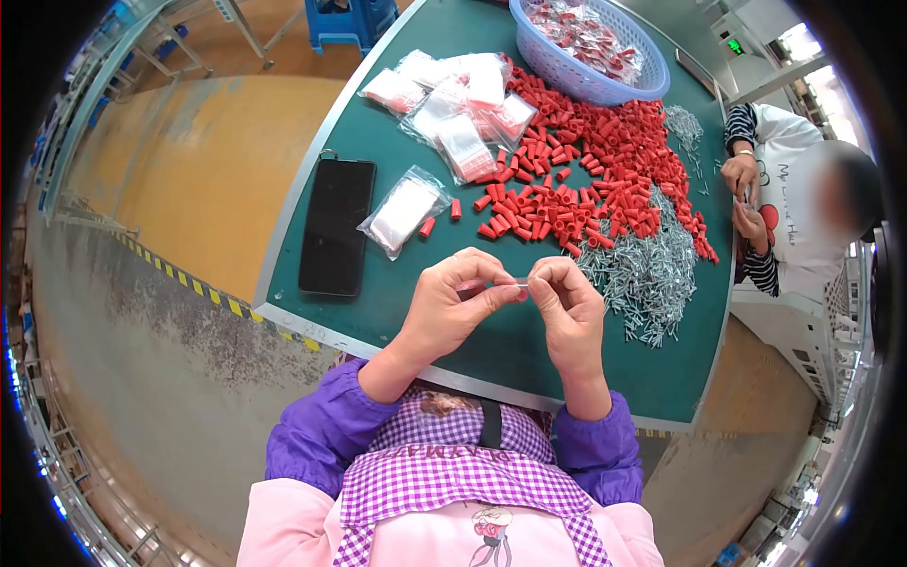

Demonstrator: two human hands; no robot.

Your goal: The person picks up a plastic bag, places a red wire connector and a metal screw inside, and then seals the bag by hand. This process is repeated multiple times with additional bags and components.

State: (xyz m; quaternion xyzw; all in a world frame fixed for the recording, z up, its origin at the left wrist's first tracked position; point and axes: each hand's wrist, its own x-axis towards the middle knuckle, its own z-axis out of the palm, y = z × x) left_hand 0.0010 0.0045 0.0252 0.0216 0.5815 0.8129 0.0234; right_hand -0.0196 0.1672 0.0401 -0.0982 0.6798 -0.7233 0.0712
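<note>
Both of my hands meet above the front part of the green table. My left hand (pixel 457 300) is closed, pinching a small clear bag (pixel 470 286) with something red in it. Fingertips of my right hand (pixel 570 312) are pressed together at the edge of the same bag, touching or nearly touching the left fingertips. Beyond them lie a heap of red caps (pixel 605 142) and, to the right, a pile of silver screws (pixel 647 283). A packet of clear bags (pixel 404 212) rests to the left of the caps.
A black phone (pixel 336 227) lies at the table's left side. More bag packets (pixel 463 142) are behind. A blue basket (pixel 590 85) of filled bags stands at the back. Another person (pixel 803 180) works at the right edge. A blue stool (pixel 350 24) is beyond the table (pixel 416 326).
</note>
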